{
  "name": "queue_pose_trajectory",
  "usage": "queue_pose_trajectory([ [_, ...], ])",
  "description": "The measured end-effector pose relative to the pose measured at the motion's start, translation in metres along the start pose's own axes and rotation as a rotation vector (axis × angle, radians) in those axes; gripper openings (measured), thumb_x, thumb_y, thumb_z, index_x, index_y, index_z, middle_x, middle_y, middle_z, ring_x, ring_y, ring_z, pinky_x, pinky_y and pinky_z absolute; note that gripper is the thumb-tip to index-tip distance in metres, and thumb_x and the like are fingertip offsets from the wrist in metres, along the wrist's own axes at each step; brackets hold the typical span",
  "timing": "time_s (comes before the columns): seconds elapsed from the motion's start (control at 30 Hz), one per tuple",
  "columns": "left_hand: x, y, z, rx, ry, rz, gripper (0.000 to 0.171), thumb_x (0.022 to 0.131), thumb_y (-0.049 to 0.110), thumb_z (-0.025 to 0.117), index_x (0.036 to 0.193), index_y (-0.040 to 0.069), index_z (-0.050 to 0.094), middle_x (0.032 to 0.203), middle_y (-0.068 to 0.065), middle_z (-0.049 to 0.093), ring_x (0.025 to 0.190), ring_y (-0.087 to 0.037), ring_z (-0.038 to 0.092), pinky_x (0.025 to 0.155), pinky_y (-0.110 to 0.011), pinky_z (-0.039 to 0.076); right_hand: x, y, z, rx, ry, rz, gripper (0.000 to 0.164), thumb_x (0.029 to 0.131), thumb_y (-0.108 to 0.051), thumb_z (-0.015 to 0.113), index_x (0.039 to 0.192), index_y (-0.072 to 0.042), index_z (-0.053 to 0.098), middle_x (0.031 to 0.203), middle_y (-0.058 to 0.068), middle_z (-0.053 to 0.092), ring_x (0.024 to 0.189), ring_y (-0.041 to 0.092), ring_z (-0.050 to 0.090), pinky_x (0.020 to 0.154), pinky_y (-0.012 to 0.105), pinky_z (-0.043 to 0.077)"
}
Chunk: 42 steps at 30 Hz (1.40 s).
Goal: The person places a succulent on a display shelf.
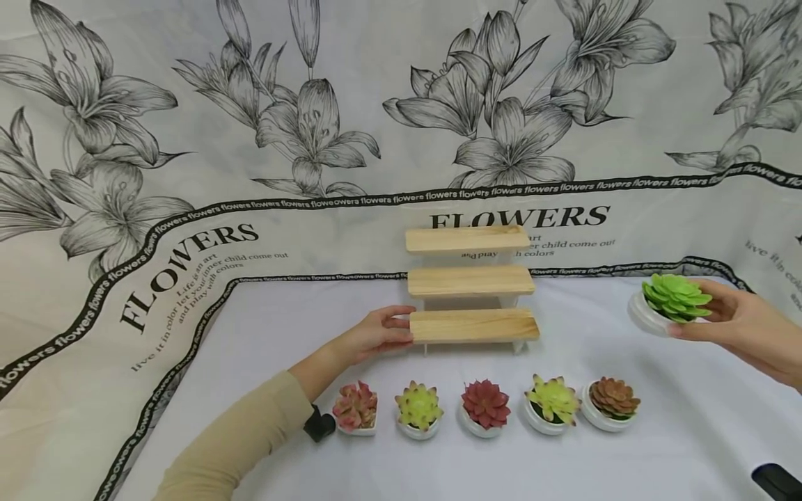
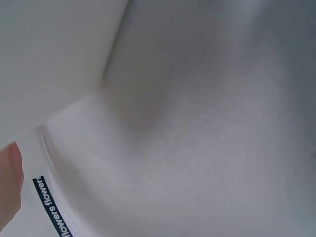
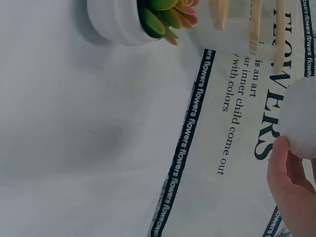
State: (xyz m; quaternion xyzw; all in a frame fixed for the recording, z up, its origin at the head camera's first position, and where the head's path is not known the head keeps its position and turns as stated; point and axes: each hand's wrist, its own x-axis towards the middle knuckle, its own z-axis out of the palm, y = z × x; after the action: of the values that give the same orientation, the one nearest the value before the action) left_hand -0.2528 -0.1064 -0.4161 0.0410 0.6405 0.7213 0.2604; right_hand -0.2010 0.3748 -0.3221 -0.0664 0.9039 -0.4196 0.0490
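Observation:
My right hand point(image 1: 745, 323) holds a bright green potted succulent point(image 1: 677, 298) above the table's right side. Its white pot point(image 3: 298, 118) shows at the right edge of the right wrist view, with my fingers point(image 3: 291, 182) against it. At the left end of a three-tier wooden display stand point(image 1: 473, 327), my left hand point(image 1: 379, 334) grips the lowest board, thumb in front and fingers behind. The left wrist view catches only a fingertip point(image 2: 10, 177) beside a large pale surface.
Several potted succulents stand in a row before the stand, from a pink-red one point(image 1: 356, 407) through a dark red one point(image 1: 486, 405) to a brown one point(image 1: 615, 400). Behind rises a flower-printed cloth point(image 1: 338, 236). A black object point(image 1: 777, 481) lies at lower right.

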Motion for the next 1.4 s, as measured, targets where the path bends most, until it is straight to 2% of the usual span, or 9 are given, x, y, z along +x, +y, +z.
queue_pose_trajectory([
  [0.13, 0.001, -0.001, 0.001, -0.002, -0.002, 0.004, 0.055, 0.088, -0.011, 0.054, 0.139, -0.001, 0.037, 0.120, -0.021, 0.052, 0.094, -0.020, 0.059, 0.089, -0.033, 0.052, 0.010, -0.015, 0.002, 0.013, -0.007, -0.073, 0.061, 0.084, 0.000, 0.066, 0.124, -0.034, 0.035, 0.104, -0.027, 0.045, 0.087, -0.009, 0.049, 0.065, 0.014, 0.049],
  [0.3, 0.000, -0.001, 0.003, -0.010, 0.012, 0.010, 0.055, 0.088, -0.011, 0.054, 0.139, -0.001, 0.037, 0.120, -0.021, 0.052, 0.092, -0.019, 0.060, 0.088, -0.033, 0.052, 0.029, -0.034, 0.002, 0.045, -0.064, -0.097, 0.057, 0.086, -0.001, 0.064, 0.129, -0.024, 0.035, 0.106, -0.021, 0.049, 0.091, -0.004, 0.051, 0.069, 0.014, 0.050],
  [0.47, -0.003, 0.001, 0.004, -0.008, 0.013, -0.006, 0.056, 0.087, -0.011, 0.054, 0.140, -0.002, 0.036, 0.120, -0.022, 0.052, 0.092, -0.018, 0.060, 0.089, -0.033, 0.052, 0.046, -0.053, 0.009, 0.124, -0.141, -0.103, 0.051, 0.088, -0.001, 0.061, 0.126, -0.025, 0.038, 0.108, -0.012, 0.052, 0.094, 0.003, 0.054, 0.074, 0.017, 0.050],
  [0.63, -0.005, 0.003, 0.004, 0.006, 0.014, 0.000, 0.056, 0.088, -0.010, 0.054, 0.140, -0.002, 0.036, 0.122, -0.023, 0.052, 0.092, -0.019, 0.060, 0.089, -0.034, 0.052, 0.063, -0.080, 0.016, 0.156, -0.177, -0.116, 0.056, 0.088, -0.004, 0.061, 0.135, -0.011, 0.032, 0.111, -0.008, 0.052, 0.097, 0.005, 0.053, 0.077, 0.019, 0.051],
  [0.87, -0.005, 0.002, 0.005, -0.012, 0.011, 0.000, 0.056, 0.088, -0.010, 0.055, 0.140, -0.001, 0.036, 0.121, -0.021, 0.052, 0.091, -0.017, 0.060, 0.090, -0.033, 0.051, 0.078, -0.113, 0.022, 0.207, -0.161, -0.087, 0.063, 0.087, -0.007, 0.064, 0.139, -0.002, 0.028, 0.116, 0.002, 0.046, 0.098, 0.006, 0.053, 0.081, 0.020, 0.052],
  [1.03, -0.003, 0.000, 0.005, -0.009, 0.019, -0.008, 0.056, 0.088, -0.009, 0.056, 0.140, 0.000, 0.037, 0.118, -0.019, 0.054, 0.090, -0.016, 0.060, 0.088, -0.032, 0.052, 0.092, -0.134, 0.035, 0.244, -0.156, -0.080, 0.069, 0.086, -0.010, 0.067, 0.142, -0.003, 0.028, 0.123, 0.010, 0.040, 0.102, 0.008, 0.050, 0.084, 0.018, 0.050],
  [1.4, -0.005, -0.001, 0.003, -0.007, 0.019, -0.023, 0.057, 0.087, -0.009, 0.057, 0.140, 0.002, 0.038, 0.122, -0.022, 0.052, 0.092, -0.018, 0.061, 0.087, -0.032, 0.053, 0.119, -0.165, 0.075, 0.387, -0.174, -0.100, 0.059, 0.082, -0.003, 0.068, 0.133, 0.000, 0.038, 0.117, 0.008, 0.046, 0.099, 0.013, 0.052, 0.086, 0.023, 0.050],
])
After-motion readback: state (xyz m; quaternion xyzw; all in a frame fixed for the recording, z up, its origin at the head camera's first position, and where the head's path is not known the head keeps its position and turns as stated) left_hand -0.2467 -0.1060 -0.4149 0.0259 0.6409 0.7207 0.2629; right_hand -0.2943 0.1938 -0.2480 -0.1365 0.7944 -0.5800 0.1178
